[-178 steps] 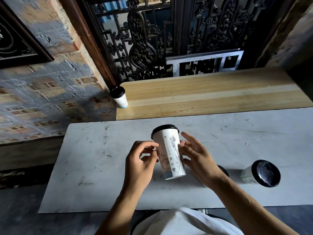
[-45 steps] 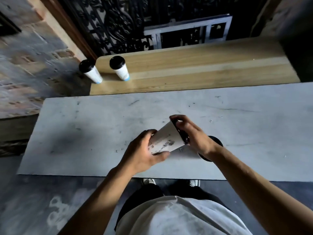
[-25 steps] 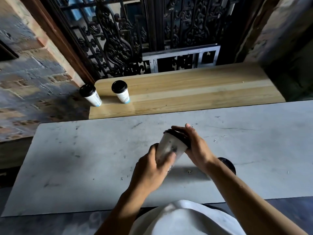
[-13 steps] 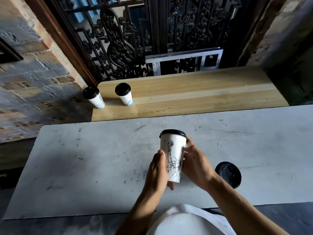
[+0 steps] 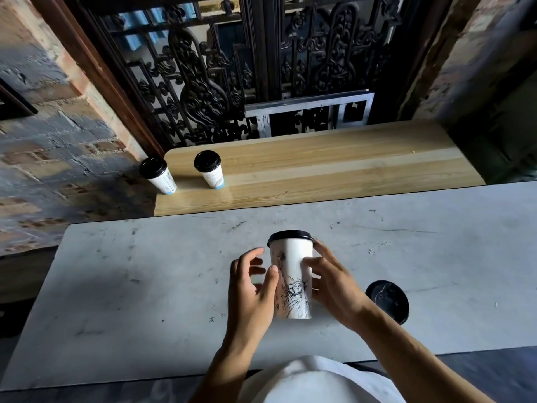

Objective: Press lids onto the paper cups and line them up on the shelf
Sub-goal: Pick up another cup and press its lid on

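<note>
A: Head view: where's the cup?

B: The lidded paper cup stands upright between both hands over the grey table. The right hand is wrapped on its side wall; the left hand has the thumb on the print, fingers spread loose.

A: How will it handle?

B: Probably light and thin-walled, so a hard squeeze could dent it or pop the black lid. I'd grip mid-wall, gently.

A: Anything else?

B: A spare lid lies just right of the right hand. Far ahead and left, two capped cups stand on the wooden shelf.
</note>
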The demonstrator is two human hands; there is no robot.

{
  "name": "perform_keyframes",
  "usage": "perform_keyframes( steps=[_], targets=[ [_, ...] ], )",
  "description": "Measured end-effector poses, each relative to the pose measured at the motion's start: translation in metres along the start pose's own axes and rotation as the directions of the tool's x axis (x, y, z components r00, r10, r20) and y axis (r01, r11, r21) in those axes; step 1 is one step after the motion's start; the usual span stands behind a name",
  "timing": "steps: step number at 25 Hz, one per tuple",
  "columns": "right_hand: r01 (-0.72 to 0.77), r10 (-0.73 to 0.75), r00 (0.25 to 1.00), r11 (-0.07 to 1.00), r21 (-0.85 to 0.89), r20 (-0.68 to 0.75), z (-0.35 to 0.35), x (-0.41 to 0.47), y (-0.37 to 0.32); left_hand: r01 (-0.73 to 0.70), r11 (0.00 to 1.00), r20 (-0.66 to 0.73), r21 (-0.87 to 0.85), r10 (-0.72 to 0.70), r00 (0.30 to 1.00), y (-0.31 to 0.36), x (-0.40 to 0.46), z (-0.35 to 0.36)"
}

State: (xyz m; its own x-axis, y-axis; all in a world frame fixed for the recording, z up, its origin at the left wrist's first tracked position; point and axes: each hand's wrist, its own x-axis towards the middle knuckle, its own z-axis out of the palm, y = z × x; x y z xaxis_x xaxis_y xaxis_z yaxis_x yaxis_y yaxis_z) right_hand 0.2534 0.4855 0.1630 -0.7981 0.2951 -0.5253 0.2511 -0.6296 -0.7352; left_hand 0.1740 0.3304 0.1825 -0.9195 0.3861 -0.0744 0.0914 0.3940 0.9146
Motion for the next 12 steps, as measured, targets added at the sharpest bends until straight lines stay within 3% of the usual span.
perform_keyframes(
  steps=[2, 4, 7, 12],
  targets=[
    [-0.007, 0.006, 1.0, 0.999, -0.046, -0.03, 0.0022, -0.0024, -0.0011, -0.204, 0.979, -0.009, -0.001, 0.204, 0.979, -0.0017, 0.0039, -0.0037],
    [0.003, -0.007, 0.999, 0.994, -0.111, -0.039, 0.0024, -0.0025, 0.0, -0.297, 0.954, 0.03, 0.036, 0.296, 0.955, -0.0014, 0.0067, -0.0053],
    [0.008, -0.012, 1.0, 0.991, -0.136, -0.023, 0.002, -0.0037, -0.0028, -0.288, 0.956, 0.044, 0.05, 0.286, 0.957, 0.0001, 0.0074, -0.0063],
    [0.005, -0.005, 1.0, 1.0, 0.009, -0.022, -0.0055, -0.0018, -0.0079, -0.146, 0.986, -0.019, -0.08, 0.145, 0.989, 0.0007, 0.0048, -0.009]
  ],
)
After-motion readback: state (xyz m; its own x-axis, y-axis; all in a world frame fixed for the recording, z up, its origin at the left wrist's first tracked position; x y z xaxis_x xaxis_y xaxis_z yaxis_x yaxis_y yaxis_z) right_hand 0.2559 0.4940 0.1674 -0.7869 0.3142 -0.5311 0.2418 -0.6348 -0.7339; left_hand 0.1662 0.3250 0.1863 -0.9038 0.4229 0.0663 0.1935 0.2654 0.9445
